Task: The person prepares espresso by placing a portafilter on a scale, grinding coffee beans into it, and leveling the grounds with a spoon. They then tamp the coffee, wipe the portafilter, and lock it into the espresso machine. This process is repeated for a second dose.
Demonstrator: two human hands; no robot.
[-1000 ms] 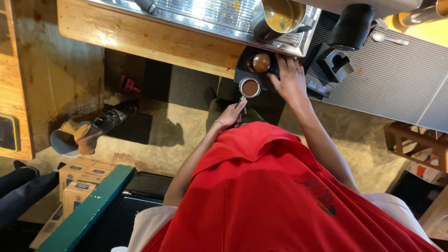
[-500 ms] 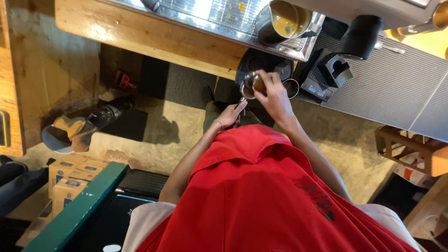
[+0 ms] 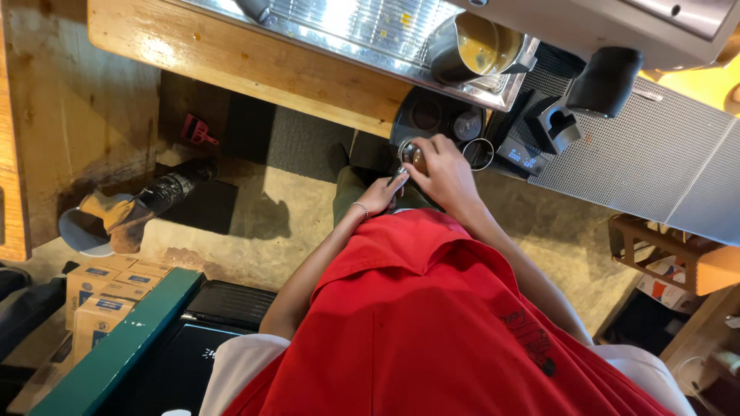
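Head view looks straight down: just above frame centre, the right hand has its fingers clamped over a tamper pressing into a portafilter, whose handle the left hand grips at the dark mat on the bench. Uneven pressure could probably tilt the tamper; a slip might spill grounds or knock the loose metal ring.

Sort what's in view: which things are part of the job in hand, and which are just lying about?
In hand:
left hand on portafilter handle
right hand over the tamper
dark tamping mat

Lying about:
metal jug
small scale
cardboard boxes
pink scoop
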